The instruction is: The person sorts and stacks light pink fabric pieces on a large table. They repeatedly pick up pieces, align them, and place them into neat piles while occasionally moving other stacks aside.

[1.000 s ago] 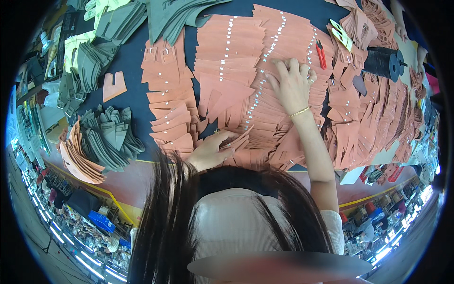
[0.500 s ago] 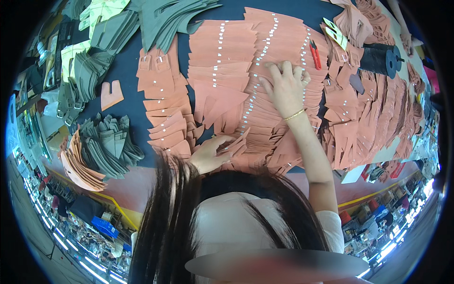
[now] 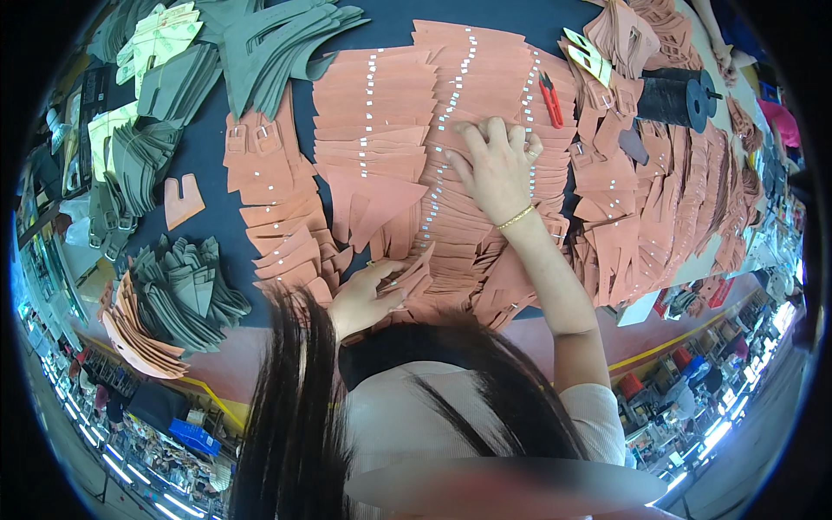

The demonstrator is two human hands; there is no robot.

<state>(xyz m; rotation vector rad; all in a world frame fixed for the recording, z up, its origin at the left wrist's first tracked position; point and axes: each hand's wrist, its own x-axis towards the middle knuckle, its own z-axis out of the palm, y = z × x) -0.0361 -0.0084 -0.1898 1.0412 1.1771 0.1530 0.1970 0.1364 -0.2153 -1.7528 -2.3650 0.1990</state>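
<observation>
Coral-coloured cut leather-like pieces point(image 3: 373, 78) lie overlapped in long columns, with small white marks along them. On the middle column rests my right hand point(image 3: 498, 165), palm down, fingers bent and apart, wearing a ring and a gold bracelet. Close to the table's near edge, my left hand point(image 3: 368, 299) has its fingers closed around a few upright coral pieces point(image 3: 416, 277); part of its grip is hidden. A loose notched coral piece point(image 3: 373, 204) lies across the left column, above that hand. Red-handled thread snips point(image 3: 550, 100) lie up and right of my right hand.
Grey-green pieces point(image 3: 277, 43) are stacked at the far left, with more point(image 3: 195, 277) nearer. Coral straps with buckles point(image 3: 251, 134) lie left of the columns. A dark thread spool point(image 3: 672, 100) stands at right, beside more coral stacks point(image 3: 685, 191). Another person's hand point(image 3: 732, 61) shows at far right.
The whole view has shifted, so the table's things appear a little further left and lower. Both hands keep nearly the same places on the coral pieces.
</observation>
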